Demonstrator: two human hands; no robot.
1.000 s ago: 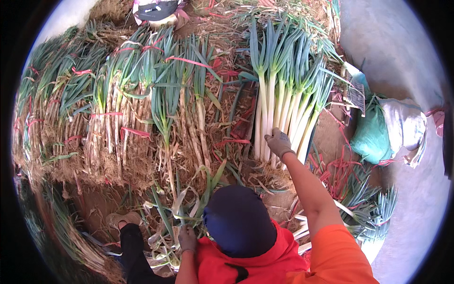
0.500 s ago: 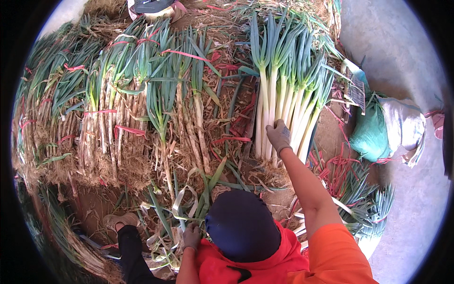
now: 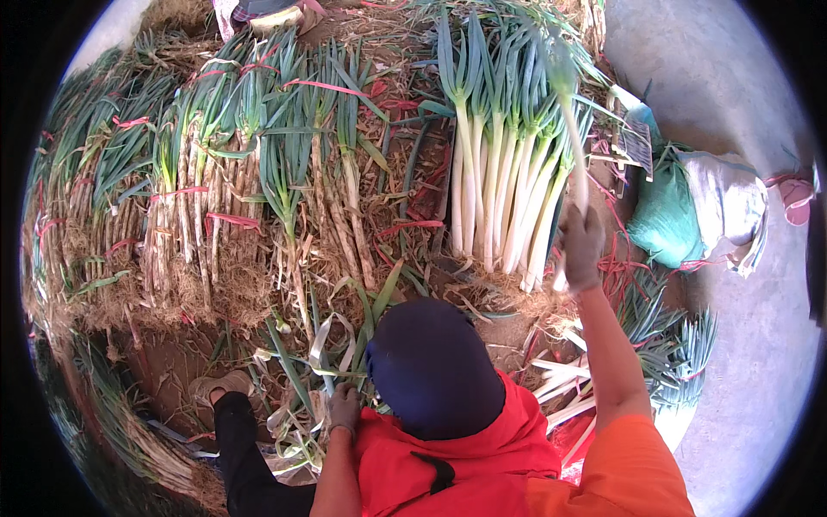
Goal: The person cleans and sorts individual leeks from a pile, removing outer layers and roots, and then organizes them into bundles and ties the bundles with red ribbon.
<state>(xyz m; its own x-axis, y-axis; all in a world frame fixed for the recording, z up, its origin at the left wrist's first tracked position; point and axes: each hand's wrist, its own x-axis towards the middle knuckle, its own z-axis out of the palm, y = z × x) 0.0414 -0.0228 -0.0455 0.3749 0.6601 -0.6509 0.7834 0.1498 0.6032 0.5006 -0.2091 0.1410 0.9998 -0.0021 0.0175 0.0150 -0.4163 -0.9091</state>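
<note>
My right hand (image 3: 581, 248), in a grey glove, is closed round the pale lower shaft of a long green onion (image 3: 572, 129), blurred by motion. This stalk is held along the right side of a row of peeled green onions (image 3: 500, 185) with clean white shafts and green tops. Lower and to the left, my gloved left hand (image 3: 343, 408) rests beside loose green leaves and pale peelings (image 3: 317, 349). Its fingers look curled, and what they hold, if anything, is hidden.
Unpeeled green onions (image 3: 207, 189) with brown roots and red ties fill the left. A green sack (image 3: 665, 226) and a white sack (image 3: 728, 207) stand at right. More peeled onions (image 3: 564, 379) lie by my right forearm. A dark blue dome shape (image 3: 435, 366) covers the lower middle.
My right hand has moved right from among the peeled row and now holds one green onion at the row's right side. The left hand stays by the leaves. The whole view has shifted slightly.
</note>
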